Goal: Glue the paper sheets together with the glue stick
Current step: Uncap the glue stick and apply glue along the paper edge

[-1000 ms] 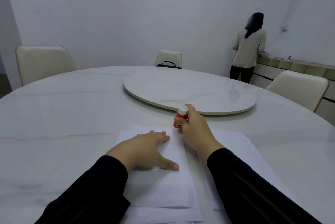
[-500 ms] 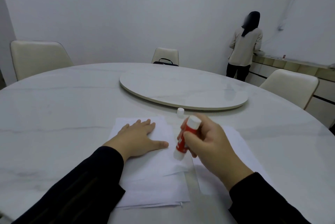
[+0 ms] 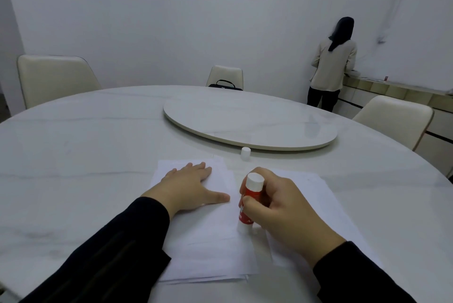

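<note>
A stack of white paper sheets [image 3: 208, 251] lies on the round marble table [image 3: 73, 155] in front of me. My left hand [image 3: 188, 187] rests flat on the top sheet, fingers spread. My right hand [image 3: 282, 207] grips a red glue stick [image 3: 250, 202], held nearly upright with its lower white end touching the right edge of the top sheet. Another white sheet [image 3: 326, 204] lies to the right, partly under my right hand. The small white cap [image 3: 245, 152] stands on the table beyond the sheets.
A raised round turntable [image 3: 250, 118] sits at the table's centre, just beyond the cap. Cream chairs stand at the left [image 3: 56, 79], the far side [image 3: 225, 77] and the right [image 3: 392, 118]. A person [image 3: 331, 67] stands at a counter by the far wall.
My right hand brought the glue stick from the far edge of the sheets back toward me and set its tip down along the top sheet's right edge. The cap stays on the table.
</note>
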Motion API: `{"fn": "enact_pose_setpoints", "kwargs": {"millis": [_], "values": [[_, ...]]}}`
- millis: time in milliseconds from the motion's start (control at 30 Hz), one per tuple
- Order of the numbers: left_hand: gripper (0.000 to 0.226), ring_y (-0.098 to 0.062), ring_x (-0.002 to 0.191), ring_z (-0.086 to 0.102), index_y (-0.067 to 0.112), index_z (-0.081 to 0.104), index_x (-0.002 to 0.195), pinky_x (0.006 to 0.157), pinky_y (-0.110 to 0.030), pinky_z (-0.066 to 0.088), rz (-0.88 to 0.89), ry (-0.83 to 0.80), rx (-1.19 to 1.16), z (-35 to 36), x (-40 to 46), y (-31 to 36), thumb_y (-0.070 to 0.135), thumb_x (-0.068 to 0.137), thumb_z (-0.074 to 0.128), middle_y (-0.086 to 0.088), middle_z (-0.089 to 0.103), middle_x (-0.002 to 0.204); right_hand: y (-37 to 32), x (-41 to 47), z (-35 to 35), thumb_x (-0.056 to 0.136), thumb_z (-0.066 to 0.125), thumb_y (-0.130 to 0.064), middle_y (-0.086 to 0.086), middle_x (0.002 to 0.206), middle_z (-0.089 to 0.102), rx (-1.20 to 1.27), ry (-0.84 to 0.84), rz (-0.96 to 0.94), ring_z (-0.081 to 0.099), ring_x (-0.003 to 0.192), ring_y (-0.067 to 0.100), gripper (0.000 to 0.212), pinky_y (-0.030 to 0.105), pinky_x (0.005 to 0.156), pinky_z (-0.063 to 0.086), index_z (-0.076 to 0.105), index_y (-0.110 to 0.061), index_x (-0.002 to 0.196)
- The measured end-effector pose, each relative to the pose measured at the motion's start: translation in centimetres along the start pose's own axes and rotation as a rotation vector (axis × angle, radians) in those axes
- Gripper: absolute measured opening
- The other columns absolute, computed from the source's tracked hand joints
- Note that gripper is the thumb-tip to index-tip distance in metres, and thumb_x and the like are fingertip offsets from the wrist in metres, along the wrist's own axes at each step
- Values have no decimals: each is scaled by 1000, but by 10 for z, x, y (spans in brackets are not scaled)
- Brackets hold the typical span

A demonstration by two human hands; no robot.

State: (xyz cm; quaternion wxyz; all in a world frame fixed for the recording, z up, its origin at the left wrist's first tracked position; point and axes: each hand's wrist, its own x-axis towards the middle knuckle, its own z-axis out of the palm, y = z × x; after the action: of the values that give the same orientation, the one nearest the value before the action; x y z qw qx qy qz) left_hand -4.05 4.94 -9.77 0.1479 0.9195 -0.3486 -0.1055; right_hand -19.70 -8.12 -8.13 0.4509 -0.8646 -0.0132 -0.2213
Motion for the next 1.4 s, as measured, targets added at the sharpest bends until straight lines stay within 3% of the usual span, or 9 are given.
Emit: {"fn": "enact_pose_setpoints", "kwargs": {"millis": [200,400,533,633,833,1000,1100,1267,1400], "values": [[95,-14,146,1,27,16,148,117,-40,2,2,-16,15,1,-3,3,73,73,49,8,7,159,4,-1,-1,70,55,-24,12,72,64,13,20,22,57,59,18,6,28,52,46,56,-20,75],[76,-12,146,2,26,26,146,117,-35,8,116,-86,63,-10,-2,10,57,83,53,13,6,158,3,5,-10,74,53,-17,4,66,64,269,335,-10,51,48,14,7,22,45,43,58,-21,74],[82,-6,145,1,38,31,142,117,-36,10,94,-80,-11,-14,-5,6,61,70,65,16,6,158,5,5,-24,82,52,-13,1,58,63,488,618,18,48,42,14,8,23,38,39,56,-17,76],[79,-18,141,20,45,34,138,113,-39,23,58,-51,77,-17,-9,7,64,68,64,9,17,154,8,5,-33,89,48,-11,-4,53,60,573,752,80,48,39,11,14,20,38,38,54,-18,78],[64,-13,135,33,57,32,133,109,-37,28,173,-281,285,-36,-21,17,38,81,64,19,28,150,8,3,-27,88,52,-15,-7,57,60,456,731,73,52,44,8,11,19,40,44,56,-21,81],[60,-12,143,19,33,25,145,116,-32,16,139,-70,103,-19,-25,20,49,91,45,9,18,157,6,8,-23,87,53,-12,-7,59,62,431,694,56,54,46,10,10,21,43,45,56,-20,82],[63,-10,144,14,37,23,145,118,-35,13,144,-235,221,-26,-29,8,38,89,53,17,10,157,-1,19,-25,83,58,-20,-1,64,66,413,635,71,58,48,14,3,22,45,47,58,-22,81],[50,-9,126,42,42,44,132,106,-26,29,113,-88,67,-34,-31,10,50,84,54,15,42,142,-8,66,-22,83,60,-15,11,73,64,301,442,135,60,51,18,4,26,46,48,59,-11,83],[73,-4,144,8,40,22,145,116,-28,5,180,-98,-20,-7,-34,7,58,82,54,20,11,156,7,86,5,83,57,-17,17,84,66,168,373,166,61,66,28,6,40,59,52,56,-11,84]]}}
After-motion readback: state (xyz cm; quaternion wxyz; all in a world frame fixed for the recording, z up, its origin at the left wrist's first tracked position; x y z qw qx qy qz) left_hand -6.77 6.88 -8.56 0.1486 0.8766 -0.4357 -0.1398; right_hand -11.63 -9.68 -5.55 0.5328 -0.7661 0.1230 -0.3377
